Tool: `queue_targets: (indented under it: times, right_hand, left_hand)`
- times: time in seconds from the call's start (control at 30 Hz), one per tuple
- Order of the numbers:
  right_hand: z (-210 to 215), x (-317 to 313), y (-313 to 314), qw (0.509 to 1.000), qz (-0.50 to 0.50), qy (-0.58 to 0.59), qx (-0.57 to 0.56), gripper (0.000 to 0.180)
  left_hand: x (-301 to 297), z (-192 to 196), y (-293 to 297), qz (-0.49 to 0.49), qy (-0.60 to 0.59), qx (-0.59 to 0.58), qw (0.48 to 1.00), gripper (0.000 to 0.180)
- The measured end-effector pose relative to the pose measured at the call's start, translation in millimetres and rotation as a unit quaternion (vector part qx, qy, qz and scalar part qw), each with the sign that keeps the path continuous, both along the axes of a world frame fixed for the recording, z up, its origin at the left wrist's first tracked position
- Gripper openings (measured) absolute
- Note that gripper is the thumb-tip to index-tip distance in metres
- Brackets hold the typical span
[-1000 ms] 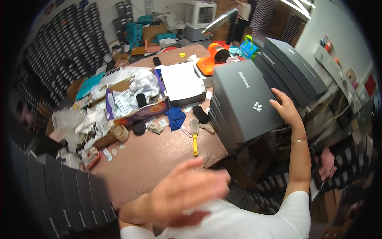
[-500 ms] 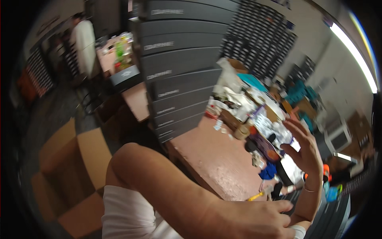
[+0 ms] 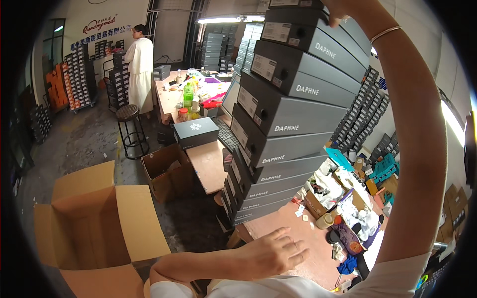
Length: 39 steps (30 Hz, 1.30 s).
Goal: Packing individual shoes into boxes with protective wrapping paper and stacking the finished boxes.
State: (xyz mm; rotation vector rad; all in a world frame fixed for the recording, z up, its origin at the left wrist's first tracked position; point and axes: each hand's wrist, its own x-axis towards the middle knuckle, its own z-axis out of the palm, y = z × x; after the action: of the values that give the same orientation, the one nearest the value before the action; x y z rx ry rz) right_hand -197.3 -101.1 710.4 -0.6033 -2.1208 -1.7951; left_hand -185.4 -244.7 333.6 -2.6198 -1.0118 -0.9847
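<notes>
A tall, leaning stack of dark grey shoe boxes (image 3: 298,116) rises from the pinkish table (image 3: 278,228) in front of me. My right hand (image 3: 343,9) reaches up to the top of the stack, its fingers closed over the edge of an upper shoe box (image 3: 325,44); part of this hand is cut off by the picture's upper edge. Low over the near part of the table, my left hand (image 3: 280,253) has its fingers loosely stretched and apart, holding nothing. Below it lies the table surface, and the stack's foot is just beyond.
An open, apparently empty carton (image 3: 94,223) stands on the floor at left, with another brown carton (image 3: 166,171) beyond. Clutter (image 3: 343,213) covers the table's right side. Farther off are a keyboard (image 3: 226,134), a single shoe box (image 3: 196,131), a stool (image 3: 128,114) and a person in white (image 3: 140,69).
The view has swung left and steadied. My right hand has gone from open above the table clutter up to the stack's top. My left hand now shows spread fingers over the table.
</notes>
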Motion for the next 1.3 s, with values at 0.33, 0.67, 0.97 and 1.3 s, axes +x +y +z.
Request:
queue_targets:
  times: [0.33, 0.67, 0.97, 1.3]
  right_hand:
    - [-14, 127, 63, 0.974, 0.153, 0.158, -0.05, 0.052]
    - [-323, 425, 0, 0.909, 0.216, 0.211, -0.288, 0.034]
    - [-594, 439, -73, 0.694, 0.145, 0.414, -0.57, 0.024]
    - [-744, 471, -12, 0.088, -0.162, 0.71, -0.68, 0.055]
  left_hand:
    - [5, 14, 53, -0.037, -0.108, 0.022, 0.993, 0.049]
    - [88, -85, 165, -0.462, -0.675, -0.478, 0.32, 0.079]
    - [166, -359, 177, -0.075, -0.652, -0.652, 0.38, 0.052]
    - [191, -357, 174, 0.083, -0.614, -0.717, 0.319, 0.059]
